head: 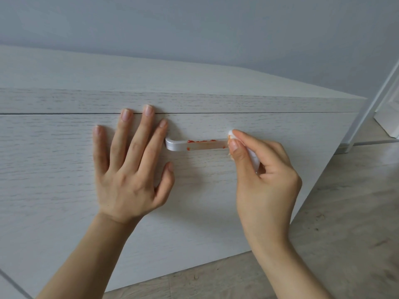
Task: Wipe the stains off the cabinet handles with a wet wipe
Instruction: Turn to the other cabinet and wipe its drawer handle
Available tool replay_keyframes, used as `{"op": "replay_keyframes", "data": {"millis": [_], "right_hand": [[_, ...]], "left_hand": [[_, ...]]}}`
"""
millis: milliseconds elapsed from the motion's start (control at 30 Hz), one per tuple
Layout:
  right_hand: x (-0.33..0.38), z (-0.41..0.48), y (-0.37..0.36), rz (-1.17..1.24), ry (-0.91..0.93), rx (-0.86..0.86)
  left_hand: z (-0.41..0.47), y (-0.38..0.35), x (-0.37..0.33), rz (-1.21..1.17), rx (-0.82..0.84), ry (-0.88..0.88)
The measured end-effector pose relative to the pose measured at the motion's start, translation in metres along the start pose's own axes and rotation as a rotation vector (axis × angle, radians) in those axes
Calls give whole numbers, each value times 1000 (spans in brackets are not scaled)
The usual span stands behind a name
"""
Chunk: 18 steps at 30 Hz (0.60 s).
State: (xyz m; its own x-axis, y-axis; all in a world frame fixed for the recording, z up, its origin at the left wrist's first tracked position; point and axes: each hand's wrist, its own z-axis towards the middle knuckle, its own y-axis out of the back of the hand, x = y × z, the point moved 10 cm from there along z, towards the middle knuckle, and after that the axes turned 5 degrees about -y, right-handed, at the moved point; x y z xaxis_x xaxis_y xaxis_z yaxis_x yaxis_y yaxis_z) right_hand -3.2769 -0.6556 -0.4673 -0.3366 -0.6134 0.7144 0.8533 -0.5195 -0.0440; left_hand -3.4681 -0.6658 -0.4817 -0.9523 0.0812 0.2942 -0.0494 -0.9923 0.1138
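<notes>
Left hand spread flat on drawer, just left of handle | right hand pinches wipe at handle's right end | progress: midway-ish imo, wipe tip's orange, but red stain streaks the top edge, faint smear below | other handles: not in view | labels/writing: none readable

Head view looks down, close, at cabinet front.
</notes>
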Motion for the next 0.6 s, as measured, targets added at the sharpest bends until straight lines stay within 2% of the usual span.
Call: {"op": "replay_keyframes", "data": {"millis": [233,300,400,500,600], "right_hand": [[7,-3,4,-70,120,-69],[6,-4,1,-39,117,-50],[17,-14,-5,-58,210,-17],[3,-7,7,80,98,-87],[3,-8,3,47,99,-79]], "left_hand": [[1,1,0,1,-10,1],[1,0,0,-2,-11,-2],[0,1,0,-3,-13,2],[1,1,0,-7,-12,0],[2,1,0,-5,-11,1]]}}
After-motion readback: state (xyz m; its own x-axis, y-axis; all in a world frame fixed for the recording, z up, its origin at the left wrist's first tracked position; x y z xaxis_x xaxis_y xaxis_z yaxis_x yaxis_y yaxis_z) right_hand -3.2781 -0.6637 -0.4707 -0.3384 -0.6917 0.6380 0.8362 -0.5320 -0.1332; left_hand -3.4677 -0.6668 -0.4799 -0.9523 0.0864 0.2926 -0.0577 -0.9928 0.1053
